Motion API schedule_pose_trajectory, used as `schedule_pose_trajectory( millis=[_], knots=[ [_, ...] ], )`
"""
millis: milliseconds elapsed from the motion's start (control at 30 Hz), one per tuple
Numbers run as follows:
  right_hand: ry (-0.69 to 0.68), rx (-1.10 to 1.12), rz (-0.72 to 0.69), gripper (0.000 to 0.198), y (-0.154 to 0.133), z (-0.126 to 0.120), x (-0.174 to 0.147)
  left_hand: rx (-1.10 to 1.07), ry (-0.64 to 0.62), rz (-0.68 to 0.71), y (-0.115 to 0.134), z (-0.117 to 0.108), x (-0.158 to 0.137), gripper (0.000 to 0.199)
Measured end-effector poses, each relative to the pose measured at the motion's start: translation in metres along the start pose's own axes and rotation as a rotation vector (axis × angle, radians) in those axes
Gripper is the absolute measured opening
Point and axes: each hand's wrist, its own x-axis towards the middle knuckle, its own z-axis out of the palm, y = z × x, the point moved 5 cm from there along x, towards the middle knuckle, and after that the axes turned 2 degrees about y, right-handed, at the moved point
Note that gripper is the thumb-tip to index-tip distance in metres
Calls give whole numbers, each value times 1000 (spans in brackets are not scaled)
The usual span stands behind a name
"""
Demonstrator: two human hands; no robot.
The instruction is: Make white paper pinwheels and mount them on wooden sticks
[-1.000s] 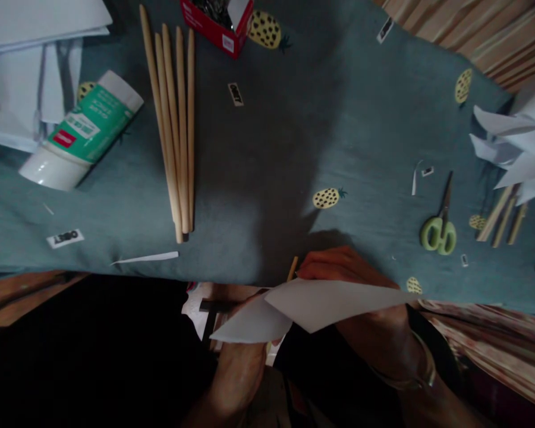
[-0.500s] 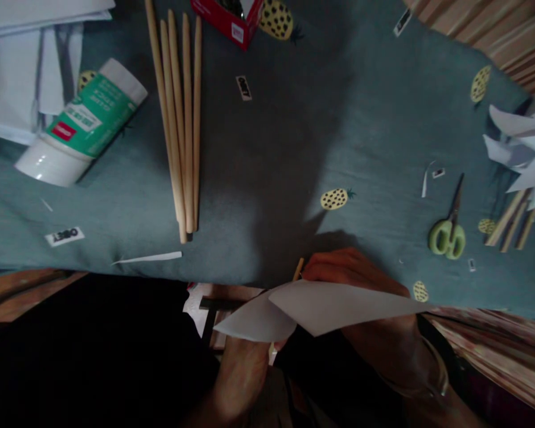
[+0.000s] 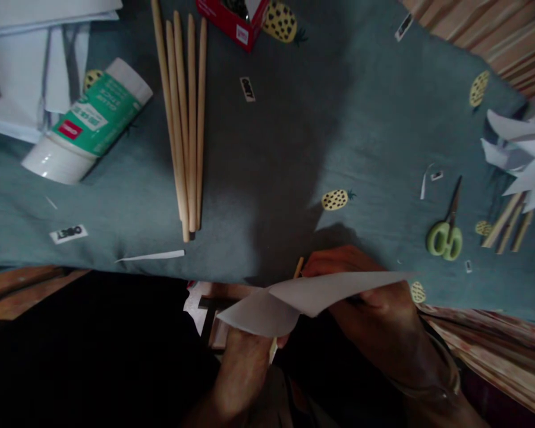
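Observation:
A white paper pinwheel (image 3: 321, 291) is held up at the table's near edge, its folded blades hiding much of both hands. Behind it a thin wooden stick (image 3: 299, 267) shows at the top and again below the paper. My left hand (image 3: 247, 362) is closed around the stick's lower part, its fingers mostly covered by the paper. My right hand (image 3: 374, 303) reaches in from the right, with curled fingers at the pinwheel's centre beside the stick's upper end. What its fingertips pinch is partly hidden.
Several wooden sticks (image 3: 189, 131) lie left of centre, beside a green-and-white glue stick (image 3: 91, 122) and paper sheets (image 3: 18, 77). A red box (image 3: 232, 21) sits at the back. Green-handled scissors (image 3: 446, 238) and finished-looking paper pinwheels (image 3: 526, 145) are on the right. Paper scraps (image 3: 154, 255) lie about.
The pinwheel's right blade has tilted up and drawn slightly left. My right wrist has shifted a little right, while my left hand stays at the stick. The whole view has shifted slightly.

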Motion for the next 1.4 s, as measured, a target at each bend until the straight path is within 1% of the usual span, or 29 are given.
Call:
schedule_pose_trajectory(
  millis=[100,167,233,267,333,467,600,767,933,1167,1400],
  knots=[
    [-23,-9,16,18,0,-1,3,-172,8,-120,10,12,2,22],
    [-34,-16,58,16,2,-2,5,-432,44,-314,12,20,1,19],
    [-64,-20,98,14,3,-2,7,-584,76,-389,18,25,1,20],
    [-83,-20,110,14,3,-2,9,-624,81,-399,20,27,2,22],
    [-127,-21,122,13,4,-2,12,-675,86,-394,20,27,4,24],
    [-192,-49,116,15,2,-4,20,-731,69,-346,12,26,8,28],
    [-267,-56,157,15,1,-5,28,-716,18,-329,9,26,9,26],
    [-363,-45,214,16,0,-4,35,-713,-16,-303,15,27,8,27],
    [-390,-84,252,15,1,-6,40,-724,-20,-284,17,29,11,25],
    [-416,-218,231,15,-2,-9,47,-740,-35,-275,19,29,10,21],
    [-473,-193,208,17,0,-8,49,-765,-43,-282,17,30,11,24]
  ],
)
